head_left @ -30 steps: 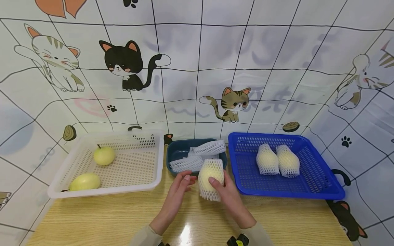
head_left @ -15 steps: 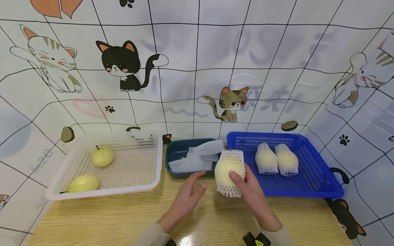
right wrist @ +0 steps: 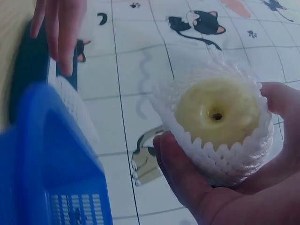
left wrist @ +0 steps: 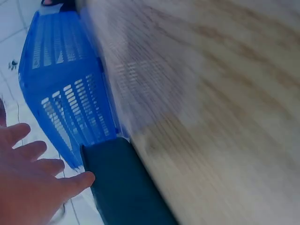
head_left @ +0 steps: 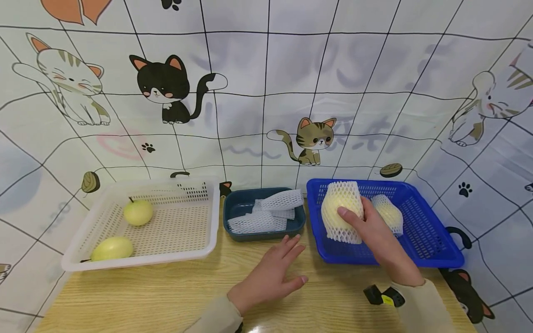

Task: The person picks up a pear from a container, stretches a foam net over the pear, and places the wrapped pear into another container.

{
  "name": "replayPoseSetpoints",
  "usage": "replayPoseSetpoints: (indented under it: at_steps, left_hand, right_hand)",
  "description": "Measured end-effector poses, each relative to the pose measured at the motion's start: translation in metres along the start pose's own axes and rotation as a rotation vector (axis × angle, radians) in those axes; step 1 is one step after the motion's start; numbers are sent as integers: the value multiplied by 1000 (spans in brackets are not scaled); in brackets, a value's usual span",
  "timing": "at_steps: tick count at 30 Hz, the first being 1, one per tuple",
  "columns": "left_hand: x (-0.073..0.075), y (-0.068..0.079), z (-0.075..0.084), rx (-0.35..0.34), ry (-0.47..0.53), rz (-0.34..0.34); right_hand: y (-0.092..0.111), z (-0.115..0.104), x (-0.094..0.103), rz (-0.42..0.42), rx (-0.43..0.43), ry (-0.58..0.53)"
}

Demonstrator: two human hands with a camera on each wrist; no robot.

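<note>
My right hand holds a pale yellow pear in a white foam net sleeve over the left part of the blue basket. In the right wrist view, fingers and thumb grip the net around the pear, whose dimpled end faces the camera. One wrapped pear shows in the basket beside the right hand; another there is hidden. My left hand, fingers spread and holding nothing, hovers over the table in front of the dark teal tray.
Several white foam net sleeves lie in the teal tray. At the left, a white basket contains two bare pears, one at the back and one at the front. A cat-patterned covering rises behind the wooden table.
The right hand has carried the wrapped pear rightward from in front of the teal tray to over the blue basket. My left hand has come away from the pear and spread its fingers.
</note>
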State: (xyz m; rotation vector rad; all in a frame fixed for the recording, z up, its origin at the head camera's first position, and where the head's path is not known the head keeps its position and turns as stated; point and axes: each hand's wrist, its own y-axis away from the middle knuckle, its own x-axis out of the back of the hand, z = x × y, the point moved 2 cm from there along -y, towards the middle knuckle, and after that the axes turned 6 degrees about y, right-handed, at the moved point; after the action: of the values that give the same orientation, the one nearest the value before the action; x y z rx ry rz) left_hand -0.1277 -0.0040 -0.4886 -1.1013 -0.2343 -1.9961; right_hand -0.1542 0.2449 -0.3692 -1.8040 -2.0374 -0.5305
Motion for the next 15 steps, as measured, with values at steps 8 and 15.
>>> replayPoseSetpoints:
  at_steps: [8, 15]
  left_hand:
    - [-15, -9, 12, -95, -182, -102]
    - [-24, -10, 15, -142, -280, -94]
  right_hand:
    - [-31, 5, 27, -32, -15, 182]
    - [-62, 13, 39, -89, -34, 288]
